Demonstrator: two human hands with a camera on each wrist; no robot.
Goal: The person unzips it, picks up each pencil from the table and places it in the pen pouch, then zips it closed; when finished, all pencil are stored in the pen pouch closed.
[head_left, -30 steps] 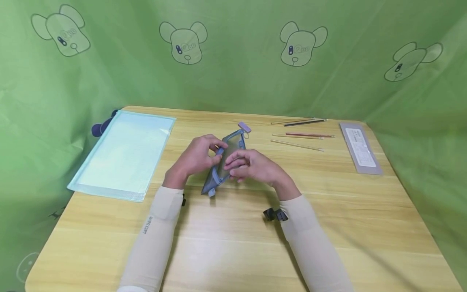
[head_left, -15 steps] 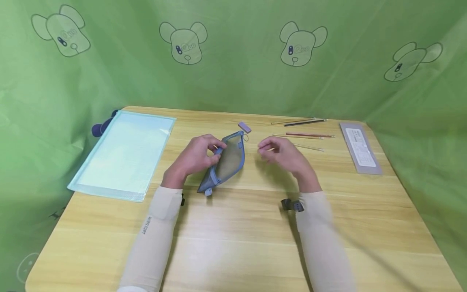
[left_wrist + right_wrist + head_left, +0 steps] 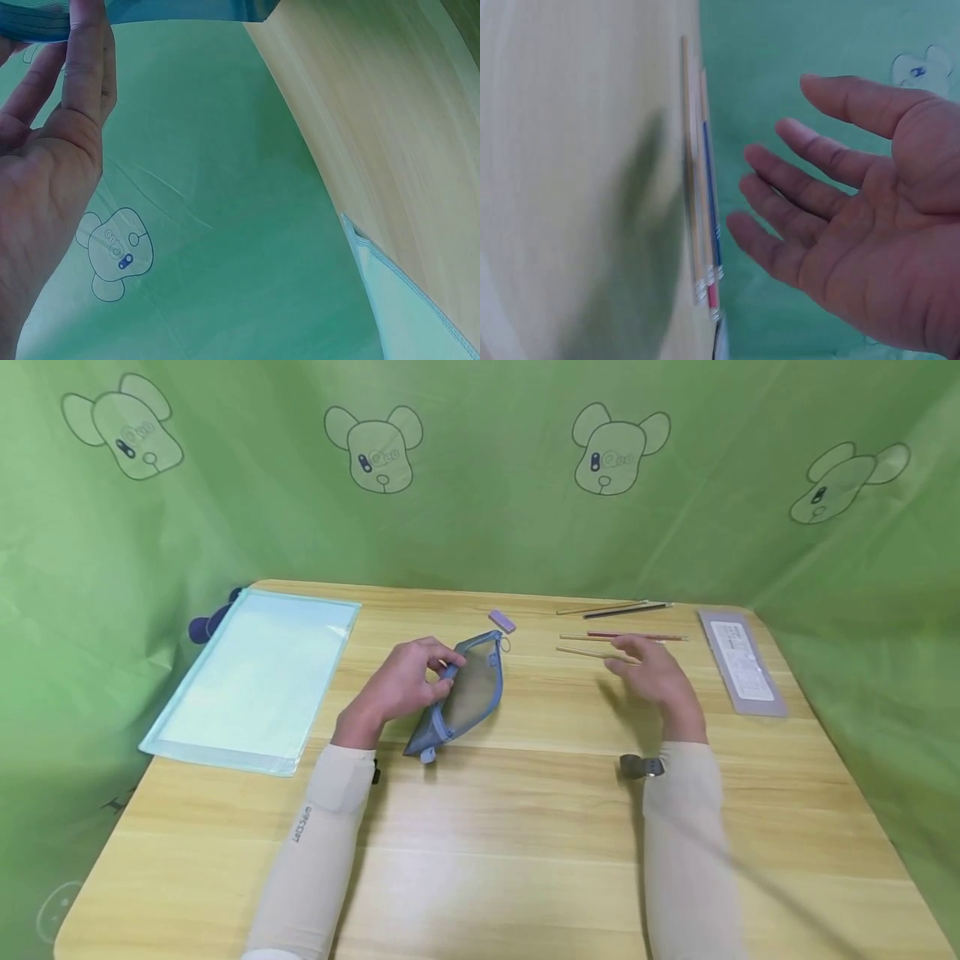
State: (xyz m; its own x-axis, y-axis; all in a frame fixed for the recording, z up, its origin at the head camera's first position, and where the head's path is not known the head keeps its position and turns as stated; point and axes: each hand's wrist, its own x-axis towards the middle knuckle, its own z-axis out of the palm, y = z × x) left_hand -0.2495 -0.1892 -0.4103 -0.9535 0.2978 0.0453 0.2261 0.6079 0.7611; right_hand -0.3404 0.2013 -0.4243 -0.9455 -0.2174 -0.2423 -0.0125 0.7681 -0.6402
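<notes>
My left hand [image 3: 405, 681] pinches one edge of a blue mesh zip pouch [image 3: 491, 706], which gapes open. In the left wrist view, part of the pouch [image 3: 187, 10] shows at the fingertips. My right hand [image 3: 656, 677] hovers over the near pencils, holding nothing. Its fingers [image 3: 810, 146] are spread and slightly bent in the right wrist view. Below it lie a plain wooden pencil [image 3: 581, 652], partly hidden by the hand, a second wooden one, and a red pencil [image 3: 603, 634]. Farther back lie a black pencil [image 3: 626, 611] and another wooden one.
A purple eraser [image 3: 502, 622] lies just beyond the pouch. At the left is a large pale-blue zip folder [image 3: 255, 681], overhanging the table edge. A flat grey packet with a white label [image 3: 742, 664] lies at the right. Green printed cloth [image 3: 487, 527] surrounds the wooden table [image 3: 480, 860].
My right hand has left the pouch opening and moved right to above the pencils, its fingers spreading. The left hand keeps its hold; the pouch mouth stands wider.
</notes>
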